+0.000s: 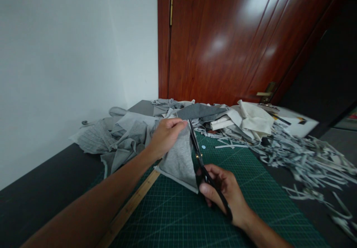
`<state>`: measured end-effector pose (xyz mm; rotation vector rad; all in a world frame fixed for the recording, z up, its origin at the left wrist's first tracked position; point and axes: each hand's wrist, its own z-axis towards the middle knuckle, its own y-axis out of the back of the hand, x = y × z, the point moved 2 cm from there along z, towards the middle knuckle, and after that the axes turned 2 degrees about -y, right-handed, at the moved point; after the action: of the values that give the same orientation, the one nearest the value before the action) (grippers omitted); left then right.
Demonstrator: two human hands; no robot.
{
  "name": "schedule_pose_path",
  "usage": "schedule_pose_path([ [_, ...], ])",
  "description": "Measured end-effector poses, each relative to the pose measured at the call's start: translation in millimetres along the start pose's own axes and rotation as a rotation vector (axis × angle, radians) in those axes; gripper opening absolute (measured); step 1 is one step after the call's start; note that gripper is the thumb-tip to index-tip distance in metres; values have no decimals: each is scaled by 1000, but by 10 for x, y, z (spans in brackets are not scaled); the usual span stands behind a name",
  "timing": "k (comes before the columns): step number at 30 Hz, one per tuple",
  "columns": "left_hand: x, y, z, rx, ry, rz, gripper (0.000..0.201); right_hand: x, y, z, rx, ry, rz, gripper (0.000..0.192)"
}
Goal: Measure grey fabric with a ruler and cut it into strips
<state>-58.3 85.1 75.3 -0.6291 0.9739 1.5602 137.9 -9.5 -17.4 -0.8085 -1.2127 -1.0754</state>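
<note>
My left hand (168,135) pinches the upper edge of a piece of grey fabric (178,162), which hangs down over the mat. Fingers of my right hand (223,188) are wrapped round the handles of black scissors (198,154). The blades point up and away from me, along the right edge of the fabric and close to my left fingertips. Whether the blades are parted is hard to make out. Beneath the fabric lies a wooden ruler (136,199), its far end covered by the cloth.
A green cutting mat (251,207) covers the table's middle. Crumpled grey cloth (125,132) is heaped at left, and cream and grey fabric (253,119) at the back. Many cut strips (301,155) are piled at right. A wall and a wooden door (217,43) stand behind.
</note>
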Motion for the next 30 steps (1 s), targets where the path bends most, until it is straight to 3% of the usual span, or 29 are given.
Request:
schedule_pose_path([
  [5,-17,-45,-49,9,54,37,46,-16,7,11,5,20,21,53],
  [30,-56,-100,-73,166,35,162,48,-27,11,29,-22,-17,-17,47],
])
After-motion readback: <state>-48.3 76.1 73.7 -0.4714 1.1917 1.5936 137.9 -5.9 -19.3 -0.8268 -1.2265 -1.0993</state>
